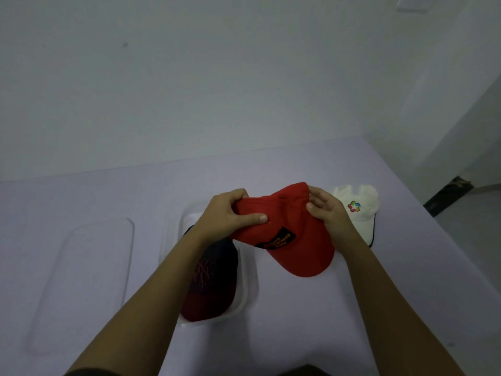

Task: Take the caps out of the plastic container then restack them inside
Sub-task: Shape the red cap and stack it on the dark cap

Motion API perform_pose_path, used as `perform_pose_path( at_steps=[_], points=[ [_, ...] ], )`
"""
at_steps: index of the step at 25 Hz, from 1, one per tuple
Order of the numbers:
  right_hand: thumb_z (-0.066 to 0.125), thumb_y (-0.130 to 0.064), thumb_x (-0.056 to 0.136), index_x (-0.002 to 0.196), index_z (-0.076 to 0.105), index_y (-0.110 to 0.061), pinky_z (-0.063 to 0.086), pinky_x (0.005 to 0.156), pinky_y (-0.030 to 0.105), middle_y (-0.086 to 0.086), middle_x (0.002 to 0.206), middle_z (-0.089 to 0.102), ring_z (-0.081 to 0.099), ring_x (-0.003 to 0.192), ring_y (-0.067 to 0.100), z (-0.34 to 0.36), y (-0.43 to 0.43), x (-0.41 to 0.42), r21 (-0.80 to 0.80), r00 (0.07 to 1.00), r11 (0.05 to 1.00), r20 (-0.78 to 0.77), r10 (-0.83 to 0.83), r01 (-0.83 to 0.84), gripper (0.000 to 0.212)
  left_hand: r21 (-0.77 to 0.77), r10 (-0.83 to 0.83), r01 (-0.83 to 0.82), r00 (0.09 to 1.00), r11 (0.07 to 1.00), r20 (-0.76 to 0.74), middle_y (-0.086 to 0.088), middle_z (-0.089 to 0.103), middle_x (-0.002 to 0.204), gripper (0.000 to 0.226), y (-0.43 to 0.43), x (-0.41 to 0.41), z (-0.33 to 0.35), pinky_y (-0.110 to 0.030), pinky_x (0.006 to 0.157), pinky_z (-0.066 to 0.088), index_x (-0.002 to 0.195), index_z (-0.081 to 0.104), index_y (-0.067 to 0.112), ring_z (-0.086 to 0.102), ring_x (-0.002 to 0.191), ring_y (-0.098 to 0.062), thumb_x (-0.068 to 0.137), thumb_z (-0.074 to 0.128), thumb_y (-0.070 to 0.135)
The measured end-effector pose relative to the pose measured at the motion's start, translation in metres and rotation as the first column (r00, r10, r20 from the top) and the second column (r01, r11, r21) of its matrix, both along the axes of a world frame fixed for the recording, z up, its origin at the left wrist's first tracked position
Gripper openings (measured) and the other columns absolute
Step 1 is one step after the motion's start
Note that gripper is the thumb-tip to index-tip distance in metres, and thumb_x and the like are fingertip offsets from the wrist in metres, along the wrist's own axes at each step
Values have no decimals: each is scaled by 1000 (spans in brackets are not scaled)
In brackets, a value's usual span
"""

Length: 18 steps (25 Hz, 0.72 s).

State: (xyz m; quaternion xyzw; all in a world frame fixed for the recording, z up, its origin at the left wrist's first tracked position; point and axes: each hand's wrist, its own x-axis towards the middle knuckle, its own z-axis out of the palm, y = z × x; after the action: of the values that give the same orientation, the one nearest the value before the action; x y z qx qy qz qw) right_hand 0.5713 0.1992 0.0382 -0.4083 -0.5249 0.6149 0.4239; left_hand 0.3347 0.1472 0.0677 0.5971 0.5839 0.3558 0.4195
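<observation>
Looking across a pale lavender counter (pixel 352 169) running back to a plain white wall (pixel 189 77), lying flat and dim under soft, bluish light. Meeting a second white wall (pixel 461 99) at the right corner. Showing pale floor (pixel 471 218) and a dark strip (pixel 447 194) at the wall's base.

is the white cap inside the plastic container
No, the white cap lies on the table to the right of the red cap, outside the plastic container.
</observation>
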Motion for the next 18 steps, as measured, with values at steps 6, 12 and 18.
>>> perform_pose_path(
  at_steps=[6,12,18],
  points=[
    [37,12,88,119,56,-23,47,77,11,-9,93,66,64,80,-5,2,-6,-4,45,987,994,132,92,-99,50,-21,-96,99,989,995,114,-1,70,85,7,4,-7,13,-23,72,53,88,68,14,66,80,-9,86,65,20],
    [47,-29,93,72,66,-23,41,71,18,-6,66,56,51,70,3,-1,-10,-14,124,951,974,267,153,-191,29,47,-127,130,990,990,-58,-2,72,96,14,19,-7,21,-28,80,55,92,70,18,68,91,-16,88,63,29],
    [47,-32,93,76,62,-14,40,87,25,-9,97,52,52,93,8,-18,-7,-20,224,913,973,405,-37,-60,29,46,-158,164,980,985,-117,4,73,91,13,22,-1,25,-22,79,54,90,72,20,68,86,-9,88,63,28]
  ],
)
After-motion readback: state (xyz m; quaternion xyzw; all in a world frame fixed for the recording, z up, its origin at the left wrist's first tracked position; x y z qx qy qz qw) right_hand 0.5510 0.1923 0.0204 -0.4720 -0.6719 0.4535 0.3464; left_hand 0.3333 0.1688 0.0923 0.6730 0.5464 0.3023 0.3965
